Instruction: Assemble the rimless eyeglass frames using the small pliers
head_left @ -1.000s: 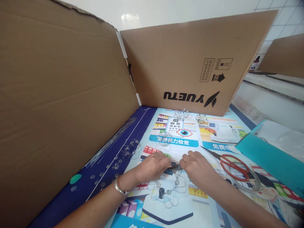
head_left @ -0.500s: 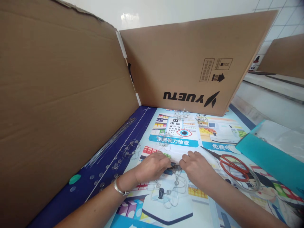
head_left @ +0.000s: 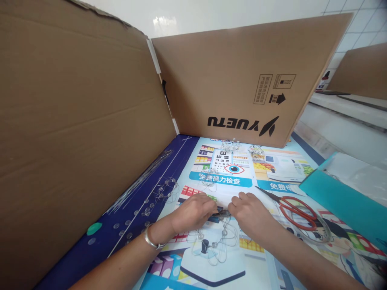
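Note:
My left hand, with a silver bangle at the wrist, is closed at the left end of the dark, wire-wrapped part of a beaded wire piece. Closed fingers of my right hand pinch at the right end of that part. Thin wire loops with clear beads hang from it toward me, over the printed sheet. What exactly lies between the fingertips of each hand is too small and hidden to make out.
Red-handled scissors and a wire coil lie right, beside a teal box. Loose clear beads, straight wires and a green piece are left. Beaded pieces lie near the cardboard panel.

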`<state>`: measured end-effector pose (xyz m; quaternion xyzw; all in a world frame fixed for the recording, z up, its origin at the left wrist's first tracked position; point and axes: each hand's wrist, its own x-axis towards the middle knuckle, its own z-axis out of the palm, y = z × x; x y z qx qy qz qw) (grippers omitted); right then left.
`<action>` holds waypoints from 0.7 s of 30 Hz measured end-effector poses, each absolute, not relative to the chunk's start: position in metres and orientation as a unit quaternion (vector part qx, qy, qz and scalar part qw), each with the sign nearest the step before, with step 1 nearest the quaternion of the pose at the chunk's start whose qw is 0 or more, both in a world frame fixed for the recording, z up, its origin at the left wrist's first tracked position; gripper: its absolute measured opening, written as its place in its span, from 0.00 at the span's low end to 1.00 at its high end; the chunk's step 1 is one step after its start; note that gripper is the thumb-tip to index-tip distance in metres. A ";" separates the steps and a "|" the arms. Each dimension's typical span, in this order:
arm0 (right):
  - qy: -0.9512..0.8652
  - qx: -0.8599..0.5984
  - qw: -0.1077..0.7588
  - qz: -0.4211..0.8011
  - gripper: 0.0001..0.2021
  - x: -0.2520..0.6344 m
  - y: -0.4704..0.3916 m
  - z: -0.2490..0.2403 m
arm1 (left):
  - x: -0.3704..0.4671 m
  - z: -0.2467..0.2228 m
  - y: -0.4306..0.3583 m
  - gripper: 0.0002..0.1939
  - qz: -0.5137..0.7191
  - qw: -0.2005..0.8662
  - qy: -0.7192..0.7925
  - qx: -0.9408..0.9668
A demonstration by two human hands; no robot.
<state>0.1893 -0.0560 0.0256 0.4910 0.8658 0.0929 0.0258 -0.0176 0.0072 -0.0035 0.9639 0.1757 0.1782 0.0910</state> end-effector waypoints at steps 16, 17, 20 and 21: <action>0.872 0.476 -0.012 0.114 0.08 0.197 -0.052 0.015 | -0.019 -0.004 0.009 0.07 0.191 0.091 0.159 0.964; 0.872 0.476 -0.016 0.111 0.09 0.199 -0.051 0.014 | -0.019 -0.005 0.010 0.07 0.198 0.101 0.156 0.962; 0.872 0.481 -0.024 0.090 0.08 0.205 -0.047 0.012 | -0.021 -0.008 0.014 0.06 0.231 0.149 0.147 0.950; 0.870 0.484 -0.026 0.084 0.08 0.208 -0.045 0.011 | -0.022 -0.009 0.015 0.07 0.242 0.168 0.143 0.945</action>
